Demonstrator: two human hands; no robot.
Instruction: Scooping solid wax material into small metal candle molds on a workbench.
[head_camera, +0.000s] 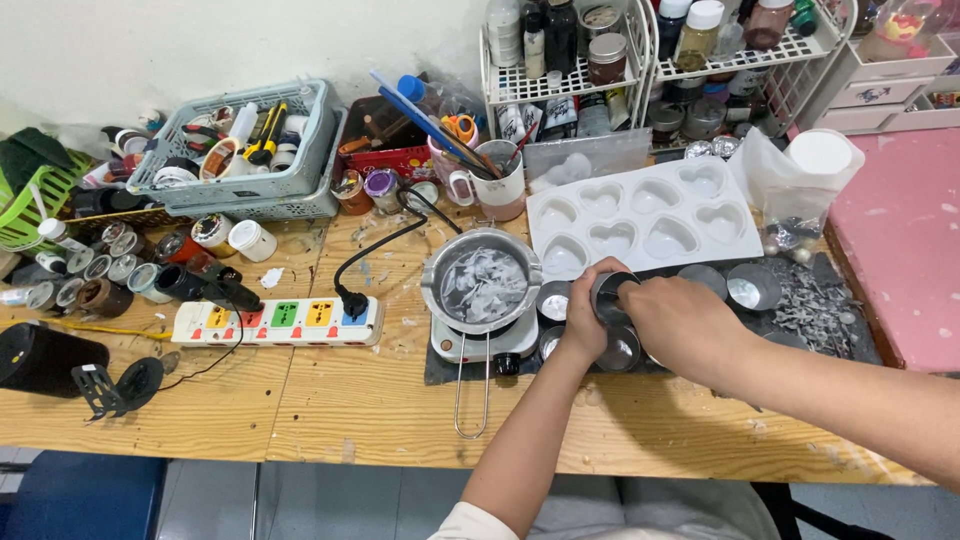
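A small round metal tin (610, 292) is held between both hands above the dark mat (800, 320), just right of the melting pot (483, 280). The left hand (585, 318) is closed around the tin's left side, and the right hand (680, 325) is clamped over it from the right, fingers curled. More round tins (752, 287) are set in rows on the mat, which is strewn with pale wax flakes at its right end.

The pot, shiny metal with a long wire handle (472, 385) reaching toward the near edge, is seated on a small white hotplate (480, 342). A white heart-shaped mould tray (645, 215) is laid just beyond the hands.

Bare wooden surface (380, 400) is left open along the near edge; the far side is crowded by baskets (240, 150) and a wire rack (640, 70). A power strip (280, 322) lies to the left.
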